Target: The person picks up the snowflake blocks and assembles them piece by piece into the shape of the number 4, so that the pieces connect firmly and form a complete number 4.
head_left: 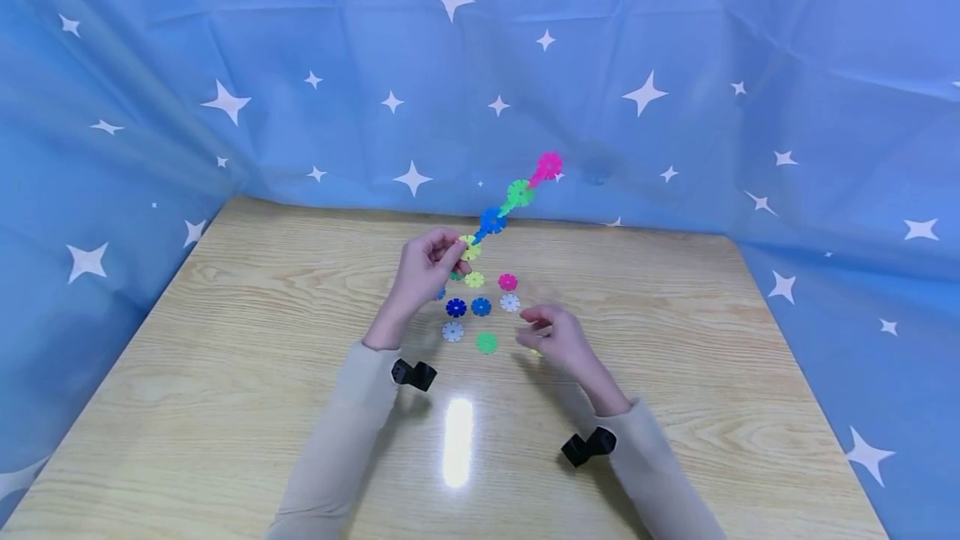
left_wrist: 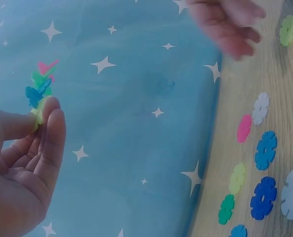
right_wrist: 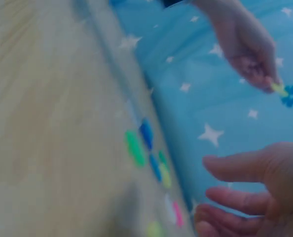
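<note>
My left hand (head_left: pixel 424 270) pinches a yellow notched snowflake disc (head_left: pixel 471 248) between thumb and fingers. From that disc a chain of interlocked discs slants up to the right: a blue disc (head_left: pixel 492 221), a green disc (head_left: pixel 521 193) and a pink disc (head_left: pixel 550 166) at the far end. The right hand (head_left: pixel 558 340) hovers over the table, holding nothing, its fingers loosely bent and thumb apart in the right wrist view. Beneath its fingers lies a loose yellow disc (left_wrist: pixel 288 30), mostly hidden in the head view.
Loose discs lie between the hands on the wooden table (head_left: pixel 637 290): a pink one (head_left: pixel 507 282), white ones (head_left: pixel 510 302), a dark blue one (head_left: pixel 456 307), a green one (head_left: pixel 487 343) and several others. A blue star-patterned curtain (head_left: pixel 360 48) hangs behind the table and along its sides.
</note>
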Motion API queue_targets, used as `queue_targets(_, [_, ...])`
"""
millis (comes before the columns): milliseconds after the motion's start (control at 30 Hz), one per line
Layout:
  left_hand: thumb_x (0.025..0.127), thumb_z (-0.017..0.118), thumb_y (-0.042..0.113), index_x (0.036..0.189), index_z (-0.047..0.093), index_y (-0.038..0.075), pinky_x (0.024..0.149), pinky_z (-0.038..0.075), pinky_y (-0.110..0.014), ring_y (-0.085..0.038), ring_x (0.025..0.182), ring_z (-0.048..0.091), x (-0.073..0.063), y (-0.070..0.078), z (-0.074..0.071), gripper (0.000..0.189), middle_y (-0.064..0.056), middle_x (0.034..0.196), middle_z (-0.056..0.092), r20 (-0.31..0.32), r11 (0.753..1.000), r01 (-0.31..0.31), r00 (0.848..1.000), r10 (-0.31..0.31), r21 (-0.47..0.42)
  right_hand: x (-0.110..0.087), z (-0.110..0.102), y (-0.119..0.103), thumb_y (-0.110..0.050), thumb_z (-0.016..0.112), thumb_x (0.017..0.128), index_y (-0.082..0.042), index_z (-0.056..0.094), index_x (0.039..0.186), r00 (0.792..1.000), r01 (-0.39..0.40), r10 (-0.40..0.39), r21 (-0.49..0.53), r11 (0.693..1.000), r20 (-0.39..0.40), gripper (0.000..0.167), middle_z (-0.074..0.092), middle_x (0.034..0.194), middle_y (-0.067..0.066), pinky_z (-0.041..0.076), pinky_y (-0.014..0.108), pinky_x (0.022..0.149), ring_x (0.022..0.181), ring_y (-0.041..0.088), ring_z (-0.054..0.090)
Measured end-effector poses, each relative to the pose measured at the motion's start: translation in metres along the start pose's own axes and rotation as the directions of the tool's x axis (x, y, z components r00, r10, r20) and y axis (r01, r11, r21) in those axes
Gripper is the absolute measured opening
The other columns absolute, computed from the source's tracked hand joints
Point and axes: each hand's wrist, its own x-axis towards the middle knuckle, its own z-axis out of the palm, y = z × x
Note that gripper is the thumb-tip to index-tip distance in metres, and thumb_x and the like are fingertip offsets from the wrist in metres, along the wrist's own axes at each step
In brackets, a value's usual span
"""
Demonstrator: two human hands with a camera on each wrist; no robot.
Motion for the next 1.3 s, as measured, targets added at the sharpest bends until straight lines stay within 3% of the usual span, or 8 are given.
queue_targets(133, [0.093, 0.053, -0.003, 0.095, 0.058, -0.011, 0.063, 0.058, -0.031, -0.01, 0.061, 0.062, 0.0, -0.001, -0.001, 0.01, -0.016, 0.074, 0.062, -0.019, 0.999, -0.009, 1.0, 0.008, -0.036, -0.006, -0.002, 0.012, -0.005, 0.077, 0.073, 0.007, 0.063, 0.108, 1.0, -0.021, 0.024, -0.147, 0.989, 0.017, 0.04, 0.061, 0.101, 0.018, 0.051, 0.043, 0.081, 0.091, 0.03, 0.057])
queue_targets(367, [0.091, 0.055, -0.005, 0.095, 0.058, -0.014, 0.063, 0.058, -0.025, -0.008, 0.06, 0.063, 0.001, -0.001, -0.003, 0.011, -0.015, 0.075, 0.062, -0.043, 0.995, -0.012, 0.999, 0.007, -0.096, -0.011, -0.004, 0.019, -0.009, 0.083, 0.067, 0.004, 0.063, 0.109, 0.994, -0.043, 0.068, -0.272, 0.961, 0.082, 0.048, 0.056, 0.096, 0.012, 0.049, 0.039, 0.079, 0.086, 0.023, 0.053])
queue_targets(500, [0.09, 0.056, -0.006, 0.095, 0.058, -0.015, 0.063, 0.058, -0.024, -0.009, 0.06, 0.064, 0.003, -0.001, -0.003, 0.011, -0.012, 0.074, 0.062, -0.051, 0.991, 0.001, 0.999, -0.008, -0.133, -0.011, -0.004, 0.018, -0.003, 0.08, 0.069, 0.004, 0.063, 0.105, 0.99, -0.052, 0.088, -0.302, 0.952, 0.107, 0.041, 0.054, 0.093, 0.01, 0.05, 0.036, 0.075, 0.083, 0.022, 0.053])
queue_targets(667, [0.09, 0.056, -0.006, 0.096, 0.058, -0.016, 0.064, 0.058, -0.024, -0.01, 0.061, 0.064, 0.003, -0.001, -0.004, 0.012, -0.012, 0.074, 0.063, -0.052, 0.99, -0.015, 0.999, 0.007, -0.141, -0.008, -0.004, 0.015, 0.002, 0.077, 0.069, 0.003, 0.063, 0.09, 0.99, -0.047, 0.088, -0.341, 0.939, 0.107, 0.025, 0.054, 0.083, 0.008, 0.05, 0.033, 0.067, 0.076, 0.02, 0.051])
queue_targets(867, [0.09, 0.055, -0.007, 0.097, 0.058, -0.016, 0.063, 0.058, -0.024, -0.01, 0.061, 0.064, 0.003, -0.003, -0.004, 0.011, -0.011, 0.074, 0.062, -0.049, 0.989, -0.021, 0.999, 0.014, -0.147, -0.005, -0.005, 0.016, 0.0, 0.079, 0.068, 0.001, 0.062, 0.085, 0.988, -0.072, 0.117, -0.37, 0.926, 0.1, 0.024, 0.056, 0.08, 0.007, 0.05, 0.031, 0.065, 0.074, 0.019, 0.053])
queue_targets(1067, [0.09, 0.055, -0.007, 0.096, 0.058, -0.015, 0.063, 0.058, -0.024, -0.009, 0.061, 0.064, 0.003, -0.003, -0.004, 0.01, -0.005, 0.072, 0.061, -0.036, 0.986, -0.022, 0.999, 0.017, -0.165, -0.006, -0.005, 0.02, -0.003, 0.08, 0.068, -0.002, 0.059, 0.085, 0.991, -0.081, 0.112, -0.351, 0.933, 0.07, 0.027, 0.056, 0.077, 0.005, 0.046, 0.029, 0.061, 0.07, 0.018, 0.051])
queue_targets(1300, [0.09, 0.055, -0.007, 0.095, 0.057, -0.015, 0.063, 0.058, -0.023, -0.008, 0.06, 0.064, 0.003, -0.005, -0.003, 0.01, -0.004, 0.072, 0.062, -0.033, 0.986, -0.015, 0.999, 0.009, -0.168, -0.005, -0.006, 0.027, 0.006, 0.072, 0.072, 0.002, 0.06, 0.082, 0.999, -0.03, 0.033, -0.109, 0.994, 0.031, 0.016, 0.058, 0.072, 0.005, 0.046, 0.022, 0.057, 0.065, 0.014, 0.052])
